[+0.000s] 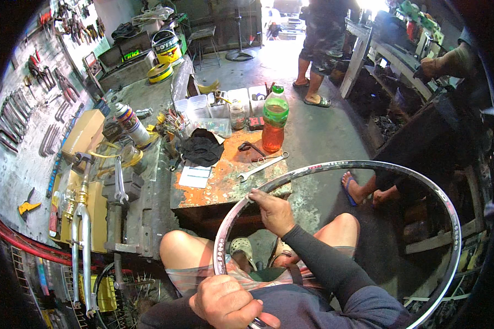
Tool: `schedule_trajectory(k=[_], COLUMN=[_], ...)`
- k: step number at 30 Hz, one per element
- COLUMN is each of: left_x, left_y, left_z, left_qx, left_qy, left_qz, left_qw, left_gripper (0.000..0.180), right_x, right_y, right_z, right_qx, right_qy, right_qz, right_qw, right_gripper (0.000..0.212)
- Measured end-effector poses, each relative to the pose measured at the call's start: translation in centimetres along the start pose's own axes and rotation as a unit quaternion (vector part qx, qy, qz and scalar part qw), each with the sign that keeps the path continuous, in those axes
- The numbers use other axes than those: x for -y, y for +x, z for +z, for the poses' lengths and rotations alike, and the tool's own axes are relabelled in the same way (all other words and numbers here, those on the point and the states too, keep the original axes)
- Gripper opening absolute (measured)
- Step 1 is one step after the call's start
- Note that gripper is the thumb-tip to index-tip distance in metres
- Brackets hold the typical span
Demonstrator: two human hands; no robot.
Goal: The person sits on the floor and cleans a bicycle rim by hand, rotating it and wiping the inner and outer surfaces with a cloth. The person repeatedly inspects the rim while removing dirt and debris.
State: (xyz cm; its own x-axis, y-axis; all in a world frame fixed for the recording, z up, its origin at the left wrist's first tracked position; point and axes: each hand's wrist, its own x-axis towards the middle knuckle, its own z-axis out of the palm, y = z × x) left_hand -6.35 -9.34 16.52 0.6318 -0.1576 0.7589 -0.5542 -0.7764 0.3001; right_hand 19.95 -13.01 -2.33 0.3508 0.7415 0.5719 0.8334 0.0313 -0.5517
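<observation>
A bare bicycle wheel rim [346, 165] with no spokes in view leans across my lap, dark with silvery edges and printed markings. My left hand [225, 301], low in the head view, is wrapped around its near-left part. Higher on the left side, my right hand [273, 211] pinches the rim between thumb and fingers. Just beyond it stands a low bench with a worn orange top [225, 183]. On this bench lie a combination wrench [263, 166], a black cloth [202, 147] and a white paper [195, 176]. A plastic bottle of red liquid [273, 129] stands at its right edge.
At left, a workbench carries a spray can [130, 123] and cardboard box [83, 131]; a silver bicycle fork [82, 219] stands by it. Tools hang on the wall. One person [318, 55] stands far ahead; another's arm [450, 61] and sandalled foot [354, 189] show at right.
</observation>
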Motion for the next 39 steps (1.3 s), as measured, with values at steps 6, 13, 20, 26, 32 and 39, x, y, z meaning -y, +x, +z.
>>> schedule_trajectory(k=[6,13,20,26,32,39], left_x=[-0.5,0.0,0.1,0.1,-0.5,-0.5], left_y=[0.1,-0.7,-0.7,-0.7,-0.4,0.8], left_z=[0.0,0.4,-0.1,-0.3,-0.3,-0.5], left_qx=[-0.002,-0.046,-0.026,0.009,-0.014,-0.026], left_qy=[0.008,0.003,-0.034,-0.053,-0.031,-0.006], left_qz=[-0.012,0.001,-0.009,-0.021,-0.029,-0.022], left_qw=[1.000,0.999,0.999,0.998,0.999,0.999], left_gripper=[0.060,0.061,0.059,0.057,0.054,0.051], right_x=[7.2,7.5,5.3,3.2,6.9,5.1], right_y=[-0.6,-0.3,-0.6,-0.5,-1.1,-0.7], right_z=[0.1,-0.5,0.1,0.2,-0.2,-0.1], right_qx=[0.045,0.046,0.038,0.001,0.050,0.053], right_qy=[0.175,0.151,0.132,0.091,0.193,0.090], right_qz=[-0.106,-0.120,-0.103,-0.078,-0.133,-0.104], right_qw=[0.978,0.980,0.985,0.993,0.971,0.989], right_gripper=[0.048,0.047,0.047,0.038,0.046,0.042])
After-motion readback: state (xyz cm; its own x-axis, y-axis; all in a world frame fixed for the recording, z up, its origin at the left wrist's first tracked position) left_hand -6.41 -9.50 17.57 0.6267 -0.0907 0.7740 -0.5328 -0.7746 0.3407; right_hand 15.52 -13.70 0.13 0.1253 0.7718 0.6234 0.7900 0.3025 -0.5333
